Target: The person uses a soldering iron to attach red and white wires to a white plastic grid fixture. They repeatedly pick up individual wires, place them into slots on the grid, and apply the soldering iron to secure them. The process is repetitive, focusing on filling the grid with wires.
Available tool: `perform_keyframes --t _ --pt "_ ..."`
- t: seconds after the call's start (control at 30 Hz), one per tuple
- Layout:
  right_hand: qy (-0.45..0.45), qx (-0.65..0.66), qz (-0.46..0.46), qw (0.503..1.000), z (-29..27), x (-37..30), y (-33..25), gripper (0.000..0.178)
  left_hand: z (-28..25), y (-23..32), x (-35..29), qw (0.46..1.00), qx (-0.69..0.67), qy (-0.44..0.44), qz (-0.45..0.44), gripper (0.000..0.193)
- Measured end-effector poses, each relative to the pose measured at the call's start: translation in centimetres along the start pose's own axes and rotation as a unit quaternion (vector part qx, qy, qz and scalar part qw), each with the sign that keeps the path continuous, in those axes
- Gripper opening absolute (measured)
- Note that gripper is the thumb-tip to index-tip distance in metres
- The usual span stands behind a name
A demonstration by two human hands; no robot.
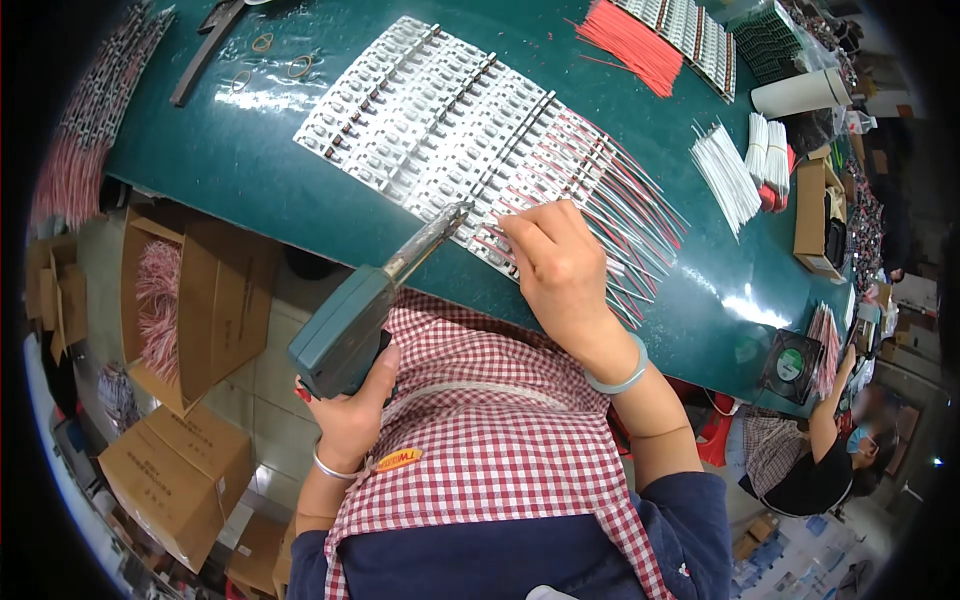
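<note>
On the green table (215,165), I'm seeing red and white wires (635,210) covering the right of the white panel (425,115); its left rows are sitting bare. Over the panel, the right hand (562,265) is pinching apparently one wire; off its near edge, the left hand (352,420) is gripping a soldering gun (345,328).

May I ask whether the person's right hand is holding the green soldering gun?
No, the green soldering gun is gripped in the person's left hand.

White glare (745,308) shines on the glossy green table (230,150) toward its near right corner. Past the near edge lies pale tiled floor (272,410), with cardboard boxes (175,480) toward the left corner.
</note>
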State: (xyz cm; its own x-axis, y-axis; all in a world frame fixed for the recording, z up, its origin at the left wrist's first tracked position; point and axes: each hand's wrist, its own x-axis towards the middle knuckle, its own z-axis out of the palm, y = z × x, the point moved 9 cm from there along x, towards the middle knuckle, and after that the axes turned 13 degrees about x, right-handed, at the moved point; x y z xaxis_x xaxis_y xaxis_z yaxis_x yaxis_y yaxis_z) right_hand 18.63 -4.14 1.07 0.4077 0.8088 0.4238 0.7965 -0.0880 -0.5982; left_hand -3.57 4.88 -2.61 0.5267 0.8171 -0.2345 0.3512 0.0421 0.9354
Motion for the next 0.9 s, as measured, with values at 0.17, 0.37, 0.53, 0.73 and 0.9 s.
perform_keyframes --t 0.17,0.37,0.53,0.73,0.9 --pt "0.014 -0.018 -0.018 1.000 0.3 -0.6 -0.3 0.022 0.0 0.0 0.0 0.999 0.034 0.006 0.034 0.031" --pt "0.017 -0.007 -0.030 0.999 0.5 -0.8 -0.4 0.024 0.0 -0.4 -0.1 0.998 0.056 -0.007 -0.009 0.022" --pt "0.018 -0.003 -0.035 0.999 0.5 -0.8 -0.6 0.024 0.3 0.3 0.0 0.996 0.075 -0.004 0.038 0.018" --pt "0.020 0.000 -0.045 0.999 0.5 -0.7 -0.6 0.026 0.7 1.6 0.2 0.980 0.135 0.009 0.144 0.016" --pt "0.016 -0.006 -0.046 0.999 0.6 -0.7 -0.7 0.027 1.1 2.1 0.4 0.978 0.134 0.003 0.158 0.015"
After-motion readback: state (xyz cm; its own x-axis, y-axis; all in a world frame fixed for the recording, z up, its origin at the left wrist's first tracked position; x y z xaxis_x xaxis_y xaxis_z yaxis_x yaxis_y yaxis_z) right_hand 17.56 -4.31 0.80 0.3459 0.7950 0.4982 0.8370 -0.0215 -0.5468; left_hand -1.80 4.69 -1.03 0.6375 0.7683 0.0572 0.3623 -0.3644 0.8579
